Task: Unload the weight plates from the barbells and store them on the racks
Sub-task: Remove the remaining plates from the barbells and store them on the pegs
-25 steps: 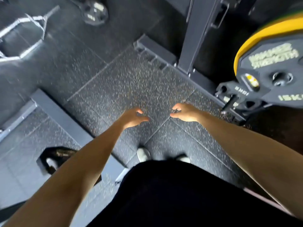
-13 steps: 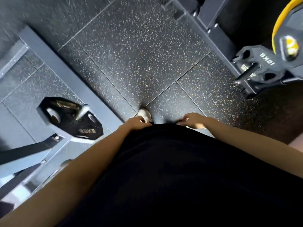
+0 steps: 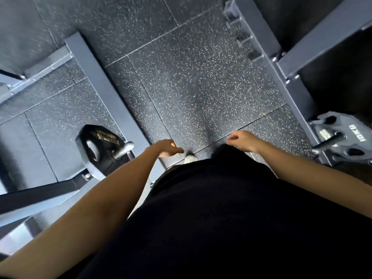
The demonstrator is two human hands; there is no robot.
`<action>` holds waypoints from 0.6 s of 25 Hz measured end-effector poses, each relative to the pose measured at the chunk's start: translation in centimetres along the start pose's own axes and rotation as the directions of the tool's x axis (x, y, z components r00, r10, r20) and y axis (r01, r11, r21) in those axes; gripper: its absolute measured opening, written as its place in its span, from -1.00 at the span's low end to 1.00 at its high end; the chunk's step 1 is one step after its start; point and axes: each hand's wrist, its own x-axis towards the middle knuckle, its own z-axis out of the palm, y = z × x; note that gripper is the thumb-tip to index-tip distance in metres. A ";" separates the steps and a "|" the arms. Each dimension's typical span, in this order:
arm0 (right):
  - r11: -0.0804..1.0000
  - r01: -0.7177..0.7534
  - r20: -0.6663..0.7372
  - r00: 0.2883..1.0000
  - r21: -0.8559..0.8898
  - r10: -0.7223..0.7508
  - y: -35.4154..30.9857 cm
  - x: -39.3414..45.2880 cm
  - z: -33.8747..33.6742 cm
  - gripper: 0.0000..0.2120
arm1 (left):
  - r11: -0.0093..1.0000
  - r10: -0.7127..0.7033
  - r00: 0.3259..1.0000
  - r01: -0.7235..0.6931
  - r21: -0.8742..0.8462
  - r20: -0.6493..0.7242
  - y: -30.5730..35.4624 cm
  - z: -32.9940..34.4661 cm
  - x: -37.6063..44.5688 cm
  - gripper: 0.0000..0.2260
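A black weight plate (image 3: 100, 146) sits on a steel peg (image 3: 124, 149) of the grey frame at lower left. A dark 10 kg plate (image 3: 348, 135) hangs on a peg of the rack at the right edge. My left hand (image 3: 164, 149) hangs loosely in front of me, holding nothing, a short way right of the left plate. My right hand (image 3: 242, 140) has its fingers loosely curled and holds nothing, well left of the 10 kg plate.
A grey floor beam (image 3: 104, 93) runs diagonally on the left. The rack's base rail (image 3: 281, 77) and upright (image 3: 326, 37) run along the right. Speckled rubber flooring (image 3: 191, 77) lies between them. One white shoe tip (image 3: 190, 158) shows below my hands.
The view has swung down and left: the yellow-rimmed plate has left the frame and the left plate has come into view. Both hands stay empty and have dropped closer to my body.
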 end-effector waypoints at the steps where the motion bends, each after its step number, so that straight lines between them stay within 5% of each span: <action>1: 0.999 0.021 -0.004 1.000 -0.030 -0.021 -1.4 1.1 -0.6 -0.71 | 1.000 -0.010 1.000 0.010 -0.029 0.007 -0.3 -1.1 0.5 -0.45; 11: 0.980 0.095 0.155 0.986 -0.176 -0.068 -13.7 16.5 -13.1 -0.71 | 0.956 -0.164 0.986 0.153 -0.252 -0.026 1.4 -16.5 6.6 -0.54; 15: 0.961 0.152 0.139 0.983 -0.231 -0.122 -19.4 21.9 -21.7 -0.74 | 0.887 -0.239 0.954 0.140 -0.440 -0.178 4.2 -26.0 8.3 -0.51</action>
